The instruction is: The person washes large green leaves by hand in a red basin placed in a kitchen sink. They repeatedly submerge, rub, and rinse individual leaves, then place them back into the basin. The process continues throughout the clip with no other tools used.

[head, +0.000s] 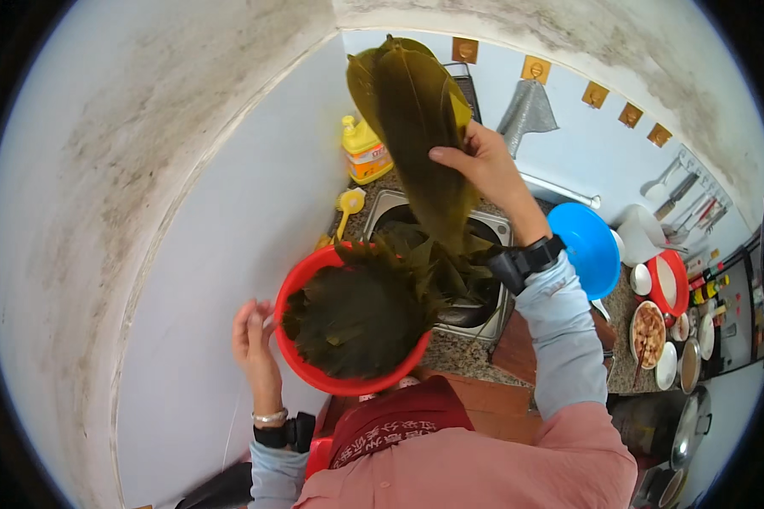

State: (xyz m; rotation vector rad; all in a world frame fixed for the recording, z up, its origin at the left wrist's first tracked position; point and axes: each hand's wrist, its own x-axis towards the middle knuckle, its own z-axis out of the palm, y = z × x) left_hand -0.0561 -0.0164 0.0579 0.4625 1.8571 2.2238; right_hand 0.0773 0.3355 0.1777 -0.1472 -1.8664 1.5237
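Note:
My right hand point(484, 159) pinches a fan of broad dark green leaves point(420, 121), raised above the metal sink point(495, 224). Below it, a red basin point(350, 386) holds a thick pile of similar leaves point(363, 318), their tips pointing over its right rim. More leaves point(461, 277) lie in the sink and cover part of it. Beside the basin's left rim is my left hand point(254, 324), its fingers loosely bent with nothing seen in them; whether it touches the rim I cannot tell.
A yellow pump bottle point(364, 149) and a yellow scrub brush point(350, 202) stand by the left wall. Right of the sink are a blue basin point(586, 248), a wooden cutting board point(516, 347), a bowl of meat pieces point(648, 334) with chopsticks, and a red basin with white contents point(668, 283).

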